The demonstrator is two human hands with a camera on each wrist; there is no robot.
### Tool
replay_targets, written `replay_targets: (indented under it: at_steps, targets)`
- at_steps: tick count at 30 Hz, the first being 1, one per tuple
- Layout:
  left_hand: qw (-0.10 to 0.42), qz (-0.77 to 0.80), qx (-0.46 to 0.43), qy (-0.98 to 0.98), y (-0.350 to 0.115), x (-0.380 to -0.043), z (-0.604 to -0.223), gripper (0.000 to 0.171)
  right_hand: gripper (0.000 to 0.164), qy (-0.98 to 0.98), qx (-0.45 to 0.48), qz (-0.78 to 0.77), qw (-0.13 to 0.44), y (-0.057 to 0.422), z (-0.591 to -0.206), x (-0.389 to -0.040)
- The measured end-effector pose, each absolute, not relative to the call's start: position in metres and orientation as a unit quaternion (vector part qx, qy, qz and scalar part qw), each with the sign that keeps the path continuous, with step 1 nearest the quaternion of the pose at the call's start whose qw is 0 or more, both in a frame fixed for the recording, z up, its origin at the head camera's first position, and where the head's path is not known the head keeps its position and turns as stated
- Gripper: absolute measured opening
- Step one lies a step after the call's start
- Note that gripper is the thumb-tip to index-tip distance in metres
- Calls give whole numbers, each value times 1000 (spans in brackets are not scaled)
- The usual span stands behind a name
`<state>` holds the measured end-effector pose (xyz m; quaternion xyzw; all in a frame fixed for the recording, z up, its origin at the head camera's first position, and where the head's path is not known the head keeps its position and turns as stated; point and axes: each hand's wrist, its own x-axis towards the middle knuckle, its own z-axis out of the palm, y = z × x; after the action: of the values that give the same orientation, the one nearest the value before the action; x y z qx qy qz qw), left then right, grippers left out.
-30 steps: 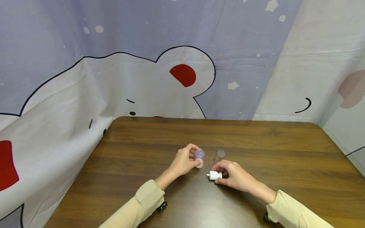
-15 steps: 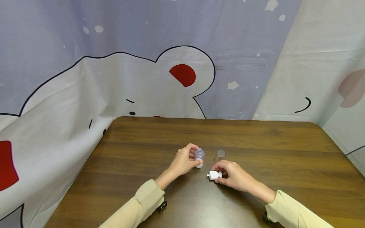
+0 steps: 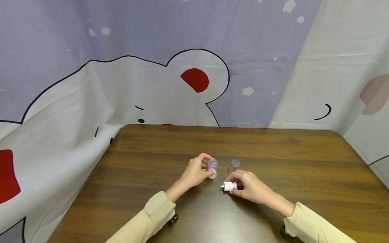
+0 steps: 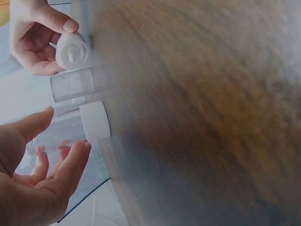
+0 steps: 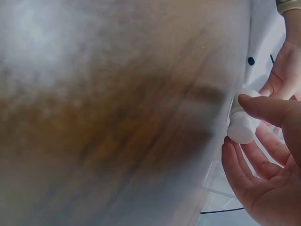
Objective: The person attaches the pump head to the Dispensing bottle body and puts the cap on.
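Wooden table (image 3: 288, 168), near edge cut off. Left hand (image 3: 196, 171) curled round clear bottle (image 3: 212, 163), white end down on table, fingertips partly hidden. Right hand (image 3: 250, 186) pinches white nozzle piece (image 3: 229, 186), sideways; table contact unclear. Clear cylinder (image 3: 235, 163) beyond, faint, hard to outline.

No text, label, brand, number or sign to be read anywhere, near or far, on the left or right.
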<state>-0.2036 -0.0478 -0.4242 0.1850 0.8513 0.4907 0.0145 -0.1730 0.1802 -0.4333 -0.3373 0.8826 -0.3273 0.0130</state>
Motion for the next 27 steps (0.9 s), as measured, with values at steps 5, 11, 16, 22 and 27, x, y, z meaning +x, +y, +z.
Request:
replay_targets:
  at_steps: [5, 11, 16, 22, 27]
  targets:
    - [13, 493, 188, 850, -48, -203, -424, 42, 25, 882, -340, -326, 4, 179, -432, -174]
    - [14, 492, 188, 850, -47, -203, -423, 41, 25, 879, -345, -330, -9, 177, -428, -175]
    - [11, 490, 191, 850, -48, -203, -424, 41, 25, 879, -342, -330, -26, 177, -425, -175]
    - [11, 489, 193, 850, -47, -202, -424, 41, 27, 877, -336, -340, -40, 178, -422, -178]
    - [8, 491, 192, 850, -48, -202, -425, 41, 28, 876, -335, -346, -45, 178, -421, -180]
